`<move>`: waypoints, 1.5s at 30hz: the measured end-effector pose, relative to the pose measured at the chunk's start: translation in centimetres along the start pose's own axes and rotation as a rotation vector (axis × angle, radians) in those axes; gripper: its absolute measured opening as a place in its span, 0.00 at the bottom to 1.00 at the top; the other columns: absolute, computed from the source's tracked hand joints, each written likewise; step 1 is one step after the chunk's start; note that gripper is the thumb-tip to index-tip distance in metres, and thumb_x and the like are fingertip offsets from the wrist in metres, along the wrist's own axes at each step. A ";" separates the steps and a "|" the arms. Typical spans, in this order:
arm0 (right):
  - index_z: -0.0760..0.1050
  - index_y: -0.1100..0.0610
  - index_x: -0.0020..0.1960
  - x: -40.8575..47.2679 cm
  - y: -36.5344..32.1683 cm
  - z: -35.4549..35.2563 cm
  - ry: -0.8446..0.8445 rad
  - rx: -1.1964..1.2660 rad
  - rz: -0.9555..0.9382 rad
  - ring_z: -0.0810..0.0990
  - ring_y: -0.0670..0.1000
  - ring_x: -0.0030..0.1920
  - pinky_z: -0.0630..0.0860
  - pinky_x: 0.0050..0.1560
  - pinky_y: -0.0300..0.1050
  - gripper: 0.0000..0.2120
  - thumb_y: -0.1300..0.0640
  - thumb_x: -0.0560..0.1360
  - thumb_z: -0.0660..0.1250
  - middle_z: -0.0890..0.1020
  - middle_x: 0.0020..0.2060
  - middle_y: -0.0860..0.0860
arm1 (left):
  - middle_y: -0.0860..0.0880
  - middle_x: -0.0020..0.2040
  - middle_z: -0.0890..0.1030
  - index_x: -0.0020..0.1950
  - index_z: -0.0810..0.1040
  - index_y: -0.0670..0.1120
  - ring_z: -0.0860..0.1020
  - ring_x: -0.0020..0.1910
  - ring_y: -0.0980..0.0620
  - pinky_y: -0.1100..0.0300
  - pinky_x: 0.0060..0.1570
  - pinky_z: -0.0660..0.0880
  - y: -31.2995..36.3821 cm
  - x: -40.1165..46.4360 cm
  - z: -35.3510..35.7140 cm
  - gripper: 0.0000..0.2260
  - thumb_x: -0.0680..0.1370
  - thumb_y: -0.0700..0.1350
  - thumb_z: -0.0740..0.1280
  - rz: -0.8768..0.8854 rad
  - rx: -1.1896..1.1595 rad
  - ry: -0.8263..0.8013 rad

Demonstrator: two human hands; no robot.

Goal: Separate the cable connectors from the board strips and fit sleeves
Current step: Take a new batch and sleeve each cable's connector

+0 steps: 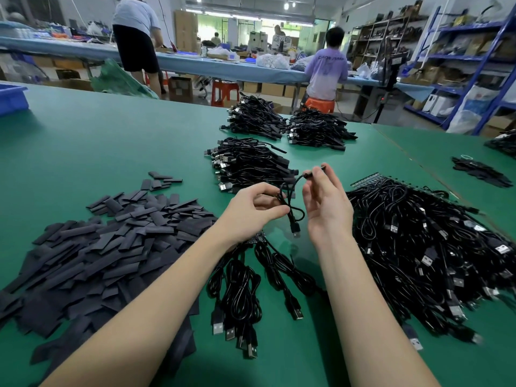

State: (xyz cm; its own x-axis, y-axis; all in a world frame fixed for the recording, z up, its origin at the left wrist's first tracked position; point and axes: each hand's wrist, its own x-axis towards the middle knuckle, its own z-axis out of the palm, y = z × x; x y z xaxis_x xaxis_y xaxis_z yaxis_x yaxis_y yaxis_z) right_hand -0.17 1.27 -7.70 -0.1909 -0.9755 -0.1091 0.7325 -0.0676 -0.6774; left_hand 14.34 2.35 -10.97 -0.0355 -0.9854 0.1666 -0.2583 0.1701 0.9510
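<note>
A: Head view, item one: left hand [252, 208], fingers pinched closed on a looped black cable [291, 202], held above the desk [97, 141] at centre. Item two: right hand [325, 202], thumb and forefinger closed on the cable's far end at 12 o'clock; whether a sleeve sits on that end, cannot tell.

B: Stock done?

A: Three finished cable bundles [251, 160] from 12 to 1 o'clock, apparently sleeved.

B: Stock left?

A: Large heap of cables on board strips [418, 241] at 3 o'clock, strips showing along its far edge. Small batch of loose cables [245, 291] at 6 o'clock, just below the hands, one end under the left wrist. Pile of flat black sleeves [111, 236] at 9 o'clock, plentiful.

B: Progress estimate?

A: By judgement, under halfway; the unprocessed heap looks larger than the finished bundles together.
</note>
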 end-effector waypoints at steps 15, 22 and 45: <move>0.64 0.57 0.78 1.3 0.3 -2.2 -0.056 -0.232 0.131 0.86 0.57 0.55 0.83 0.57 0.49 0.28 0.63 0.81 0.68 0.78 0.65 0.60 | 0.46 0.53 0.80 0.57 0.74 0.44 0.79 0.50 0.41 0.48 0.47 0.77 0.2 8.0 -5.1 0.09 0.79 0.44 0.69 0.405 1.128 0.091; 0.78 0.60 0.59 1.4 0.7 -2.6 -0.057 -0.330 0.188 0.88 0.53 0.45 0.85 0.45 0.43 0.09 0.60 0.80 0.69 0.87 0.52 0.56 | 0.47 0.55 0.79 0.57 0.74 0.45 0.75 0.57 0.44 0.51 0.50 0.72 -1.3 8.6 -3.2 0.09 0.82 0.49 0.64 0.377 1.332 0.066; 0.81 0.44 0.42 0.9 2.9 -2.5 -0.458 -1.570 -0.168 0.82 0.42 0.48 0.75 0.49 0.42 0.08 0.42 0.76 0.71 0.85 0.42 0.40 | 0.56 0.43 0.78 0.48 0.78 0.53 0.77 0.44 0.55 0.64 0.44 0.72 -0.4 0.4 -4.6 0.04 0.81 0.52 0.67 -0.019 0.810 -0.249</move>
State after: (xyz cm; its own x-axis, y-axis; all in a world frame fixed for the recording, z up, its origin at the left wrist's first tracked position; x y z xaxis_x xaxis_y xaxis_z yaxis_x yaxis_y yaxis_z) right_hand 0.20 0.74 -11.56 0.2114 -0.9758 0.0552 -0.6691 -0.1857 -0.7196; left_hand 18.89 1.98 -10.06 -0.2114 -0.9774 -0.0003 -0.8694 0.1879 0.4570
